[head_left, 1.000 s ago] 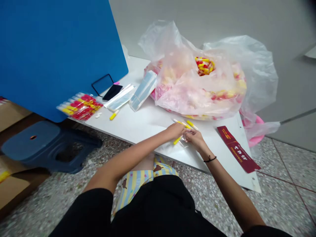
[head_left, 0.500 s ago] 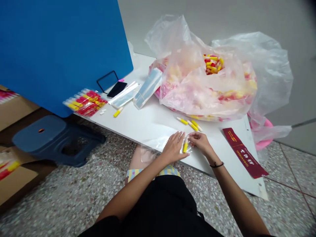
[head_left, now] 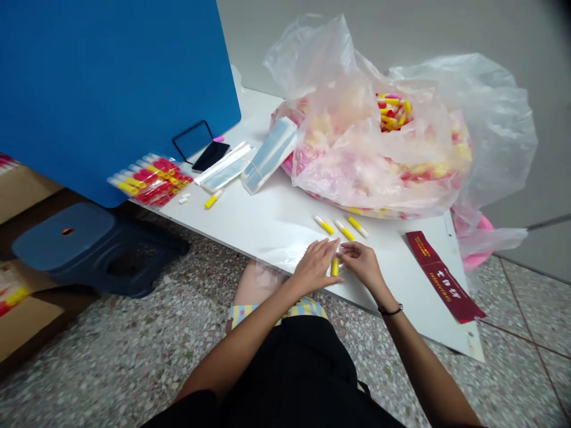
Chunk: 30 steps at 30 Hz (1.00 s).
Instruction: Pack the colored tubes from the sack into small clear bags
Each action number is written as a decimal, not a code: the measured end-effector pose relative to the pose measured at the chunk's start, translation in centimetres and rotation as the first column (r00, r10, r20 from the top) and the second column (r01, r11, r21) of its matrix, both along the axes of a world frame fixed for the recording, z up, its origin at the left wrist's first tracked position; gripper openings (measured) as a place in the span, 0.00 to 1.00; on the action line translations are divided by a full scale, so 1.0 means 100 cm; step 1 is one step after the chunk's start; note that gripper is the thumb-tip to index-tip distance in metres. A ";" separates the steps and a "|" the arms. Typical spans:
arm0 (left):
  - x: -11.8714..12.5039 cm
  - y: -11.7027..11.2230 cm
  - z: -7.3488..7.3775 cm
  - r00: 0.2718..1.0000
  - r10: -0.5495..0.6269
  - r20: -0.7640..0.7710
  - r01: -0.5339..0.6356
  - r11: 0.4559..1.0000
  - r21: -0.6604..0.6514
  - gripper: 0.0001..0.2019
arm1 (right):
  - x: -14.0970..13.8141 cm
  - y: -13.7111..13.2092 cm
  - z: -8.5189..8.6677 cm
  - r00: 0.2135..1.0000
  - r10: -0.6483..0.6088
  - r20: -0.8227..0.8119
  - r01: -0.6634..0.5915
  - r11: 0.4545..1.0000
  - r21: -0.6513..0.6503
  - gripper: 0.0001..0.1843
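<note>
My left hand (head_left: pixel 316 261) lies flat over a clear plastic bag (head_left: pixel 285 254) at the table's front edge, fingers stretched out. Beside its fingers and thumb lies a yellow-and-white, marker-like tube (head_left: pixel 334 266), partly covered by the hand. My right hand (head_left: pixel 360 261) comes in from the other side with thumb and fingertips brought together at the tube's upper end. Whether they pinch the tube or the bag's edge is hidden. Just beyond my hands are more such tubes, one at left (head_left: pixel 324 224), one in the middle (head_left: pixel 345 230) and one at right (head_left: pixel 357 226).
A big translucent sack (head_left: pixel 370 160) of red and yellow tubes fills the table's back. Clear sleeves (head_left: pixel 270 156), a phone (head_left: pixel 211 156) and bagged tubes (head_left: pixel 151 181) lie leftward. A maroon printed card (head_left: pixel 441 276) is at right. A blue stool (head_left: pixel 66 235) stands left.
The view has shifted slightly. My right fingertips have moved a little lower along the tube. The loose tubes beyond my hands lie somewhat farther apart. My left hand stays flat on the bag.
</note>
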State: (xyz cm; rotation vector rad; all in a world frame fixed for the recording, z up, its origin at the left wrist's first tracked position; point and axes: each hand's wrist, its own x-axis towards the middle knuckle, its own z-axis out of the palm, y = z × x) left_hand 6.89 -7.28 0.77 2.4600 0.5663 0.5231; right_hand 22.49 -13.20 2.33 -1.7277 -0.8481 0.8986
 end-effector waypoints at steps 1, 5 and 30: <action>0.000 0.000 0.000 1.000 0.001 0.002 -0.001 1.000 -0.004 0.49 | -0.002 0.000 -0.001 1.000 -0.001 0.017 0.001 1.000 -0.005 0.22; 0.000 0.002 -0.001 1.000 0.002 0.002 -0.002 1.000 -0.017 0.49 | -0.007 0.001 -0.006 0.994 -0.001 0.110 -0.001 1.000 0.014 0.20; -0.005 0.022 0.016 0.990 0.052 0.130 0.005 0.915 -0.403 0.19 | -0.027 -0.009 -0.021 0.993 0.035 0.116 -0.065 0.960 0.271 0.07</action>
